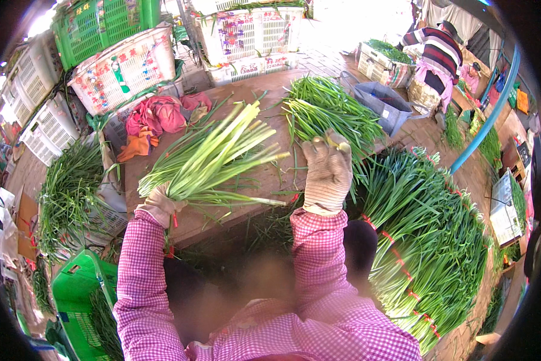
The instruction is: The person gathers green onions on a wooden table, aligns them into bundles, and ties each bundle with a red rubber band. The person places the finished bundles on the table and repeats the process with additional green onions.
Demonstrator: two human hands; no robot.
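My left hand (pixel 160 201), in a pale work glove, is closed around a loose bunch of long green leaf vegetables, likely garlic chives (pixel 220 153). Their pale stem ends fan out up and to the right over a brown work board (pixel 257 92). My right hand (pixel 326 176), in a ribbed, soiled glove, is back-up at the near edge of a loose heap of the same greens (pixel 331 106). Its fingers are bent and apart, with nothing visible in them; the palm is hidden. A red tie (pixel 175 219) hangs by my left wrist.
Many bundles bound with red ties (pixel 428 243) are stacked at my right. A grey bucket (pixel 383 106) stands beyond the heap. Orange gloves (pixel 138 144) and red cloth (pixel 160 115) lie at the board's left. White crates (pixel 123 72) and a green crate (pixel 74 282) stand around. A person (pixel 437 54) bends at the far right.
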